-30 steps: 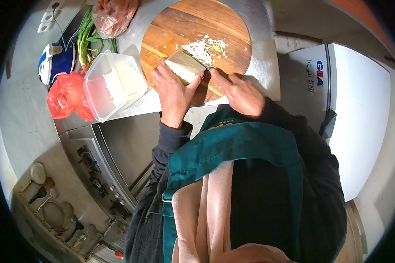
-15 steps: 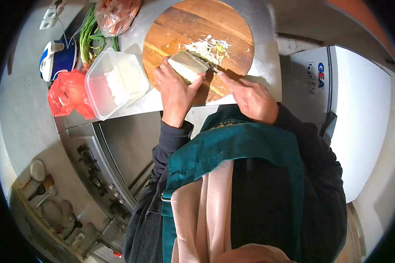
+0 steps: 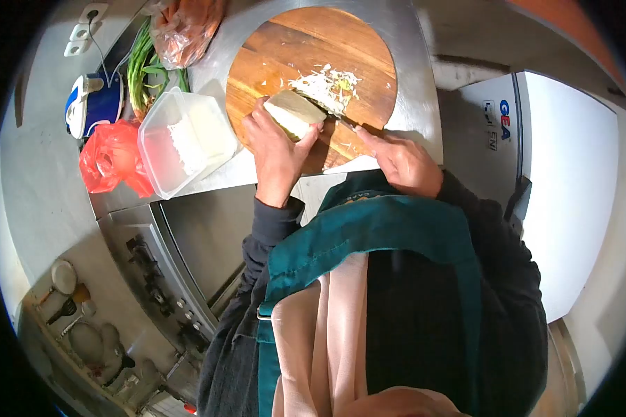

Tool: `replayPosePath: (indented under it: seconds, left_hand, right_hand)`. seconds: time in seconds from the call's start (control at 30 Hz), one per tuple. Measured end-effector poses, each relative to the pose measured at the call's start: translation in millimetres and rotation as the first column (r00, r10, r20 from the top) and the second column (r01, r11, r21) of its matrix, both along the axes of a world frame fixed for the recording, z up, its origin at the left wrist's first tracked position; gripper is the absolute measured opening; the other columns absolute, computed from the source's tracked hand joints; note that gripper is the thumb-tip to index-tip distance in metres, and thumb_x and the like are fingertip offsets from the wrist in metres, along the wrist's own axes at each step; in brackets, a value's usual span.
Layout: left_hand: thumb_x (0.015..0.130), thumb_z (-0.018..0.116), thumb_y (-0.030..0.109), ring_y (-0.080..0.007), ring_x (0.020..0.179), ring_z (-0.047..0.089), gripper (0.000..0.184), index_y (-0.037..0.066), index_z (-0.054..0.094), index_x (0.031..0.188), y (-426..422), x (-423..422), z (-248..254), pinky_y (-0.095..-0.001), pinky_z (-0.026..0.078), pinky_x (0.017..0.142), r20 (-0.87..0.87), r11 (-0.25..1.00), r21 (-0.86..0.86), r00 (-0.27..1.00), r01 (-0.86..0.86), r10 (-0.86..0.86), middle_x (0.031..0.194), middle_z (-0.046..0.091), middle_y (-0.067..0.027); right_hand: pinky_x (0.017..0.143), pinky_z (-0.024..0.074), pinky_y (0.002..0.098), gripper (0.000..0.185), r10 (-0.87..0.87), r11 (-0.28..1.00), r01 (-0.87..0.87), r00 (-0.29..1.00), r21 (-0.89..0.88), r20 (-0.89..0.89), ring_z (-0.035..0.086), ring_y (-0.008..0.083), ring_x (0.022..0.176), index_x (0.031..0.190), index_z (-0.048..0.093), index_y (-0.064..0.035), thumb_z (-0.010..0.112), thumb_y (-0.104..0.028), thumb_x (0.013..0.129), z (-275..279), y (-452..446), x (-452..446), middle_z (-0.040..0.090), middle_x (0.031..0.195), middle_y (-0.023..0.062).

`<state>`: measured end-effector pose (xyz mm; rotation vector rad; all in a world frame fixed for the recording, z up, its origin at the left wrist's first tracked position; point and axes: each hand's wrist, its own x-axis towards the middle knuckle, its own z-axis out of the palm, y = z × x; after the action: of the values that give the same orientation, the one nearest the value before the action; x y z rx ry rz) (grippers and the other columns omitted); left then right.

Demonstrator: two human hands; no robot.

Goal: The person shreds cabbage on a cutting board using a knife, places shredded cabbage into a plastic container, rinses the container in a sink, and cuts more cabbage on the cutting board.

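On the round wooden cutting board (image 3: 285,48), my left hand (image 3: 277,149) is wrapped round a pale cut block of cabbage (image 3: 295,115), thumb on the near right side. My right hand (image 3: 407,163) grips a knife (image 3: 345,123), its index finger stretched along the handle. The blade lies close against the cabbage's right side and is partly hidden there, so I cannot tell if it is in the cabbage. Just beyond the blade lies a loose heap of white and yellow-green shreds (image 3: 330,85).
Left of the board stands a clear plastic container (image 3: 156,156) with white contents. Around it are a red plastic bag (image 3: 115,156), a blue-and-white appliance (image 3: 94,104), green onions (image 3: 140,66) and a bag of orange vegetables (image 3: 188,31). A stove (image 3: 149,267) is lower left; a white freezer (image 3: 570,187) stands right.
My right hand and the knife have drawn back slightly toward me and to the right, showing more of the blade. My left hand still holds the cabbage. The whole view has shifted a little.
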<state>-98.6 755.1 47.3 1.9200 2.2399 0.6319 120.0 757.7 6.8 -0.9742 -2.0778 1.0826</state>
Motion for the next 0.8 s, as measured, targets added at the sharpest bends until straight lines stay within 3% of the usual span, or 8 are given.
replayPosePath:
  seconds: [0.1, 0.3, 0.43, 0.57, 0.67, 0.73, 0.8]
  left_hand:
    - [0.066, 0.08, 0.033, -0.0377, 0.102, 0.043, 0.086, -0.008, 0.033, 0.126, 1, -3, -2, -0.0429, 0.039, 0.088, -0.06, 0.999, 0.01, 0.997, 0.043, -0.043, 0.105, 0.044, -0.0226]
    - [0.066, 0.079, 0.032, -0.0374, 0.101, 0.043, 0.084, -0.007, 0.034, 0.125, 0, -1, -1, -0.0438, 0.038, 0.087, -0.031, 0.999, 0.018, 0.999, 0.03, -0.029, 0.105, 0.044, -0.0232]
    - [0.066, 0.08, 0.032, -0.0372, 0.101, 0.042, 0.083, -0.007, 0.035, 0.124, 2, 0, -1, -0.0441, 0.038, 0.087, -0.05, 0.999, 0.035, 0.998, 0.033, -0.031, 0.105, 0.045, -0.0234]
    - [0.065, 0.08, 0.032, -0.037, 0.1, 0.042, 0.083, -0.008, 0.035, 0.123, 2, -1, -2, -0.0442, 0.038, 0.086, -0.065, 0.998, 0.04, 0.997, 0.043, -0.041, 0.104, 0.046, -0.0234]
    - [0.065, 0.08, 0.032, -0.0368, 0.1, 0.042, 0.084, -0.008, 0.035, 0.123, 1, 0, 0, -0.0441, 0.038, 0.086, -0.068, 0.999, 0.027, 0.997, 0.033, -0.031, 0.105, 0.046, -0.0234]
    - [0.065, 0.08, 0.032, -0.0367, 0.1, 0.042, 0.084, -0.008, 0.034, 0.124, 1, 0, 0, -0.0441, 0.038, 0.087, -0.056, 1.0, 0.013, 0.998, 0.026, -0.026, 0.105, 0.045, -0.0234]
    - [0.065, 0.08, 0.032, -0.0366, 0.1, 0.042, 0.086, -0.009, 0.033, 0.124, 0, 0, -1, -0.0436, 0.038, 0.087, -0.037, 1.0, 0.019, 0.999, 0.023, -0.022, 0.106, 0.045, -0.0233]
  right_hand:
    - [0.076, 0.05, 0.0436, 0.048, 0.024, 0.997, -0.02, 0.999, -0.08, 0.042, 0.062, 0.0391, 0.084, 0.13, 0.047, -0.0047, 0.047, -0.004, 0.083, 23, 10, -3, 0.063, 0.095, 0.0238]
    - [0.071, 0.0498, 0.0452, 0.053, 0.053, 0.998, -0.048, 0.973, -0.03, 0.223, 0.061, 0.0409, 0.078, 0.133, 0.043, -0.0046, 0.05, -0.002, 0.081, 10, 6, -20, 0.061, 0.089, 0.0261]
    - [0.069, 0.0493, 0.0457, 0.053, 0.052, 0.999, -0.05, 0.98, -0.017, 0.195, 0.061, 0.0413, 0.078, 0.132, 0.041, -0.0005, 0.051, -0.002, 0.081, -12, 14, -37, 0.06, 0.088, 0.0262]
    - [0.069, 0.0495, 0.0453, 0.051, 0.071, 0.993, -0.054, 0.985, -0.106, 0.158, 0.061, 0.0409, 0.077, 0.132, 0.044, -0.002, 0.051, -0.002, 0.081, 9, 17, -22, 0.06, 0.087, 0.0256]
    - [0.076, 0.0492, 0.0431, 0.05, 0.022, 0.988, 0.004, 0.986, -0.157, 0.164, 0.06, 0.0405, 0.086, 0.132, 0.046, -0.007, 0.05, 0.003, 0.083, 31, 5, -11, 0.061, 0.095, 0.0234]
    - [0.069, 0.0501, 0.0445, 0.051, 0.023, 0.999, -0.017, 0.991, -0.047, 0.131, 0.061, 0.0383, 0.075, 0.132, 0.047, -0.0078, 0.051, -0.003, 0.081, 31, 2, -8, 0.06, 0.087, 0.0229]
    - [0.068, 0.0504, 0.0444, 0.052, 0.024, 1.0, -0.023, 0.991, -0.013, 0.134, 0.062, 0.0379, 0.074, 0.133, 0.046, -0.0081, 0.052, -0.004, 0.081, 28, 1, -10, 0.06, 0.087, 0.0223]
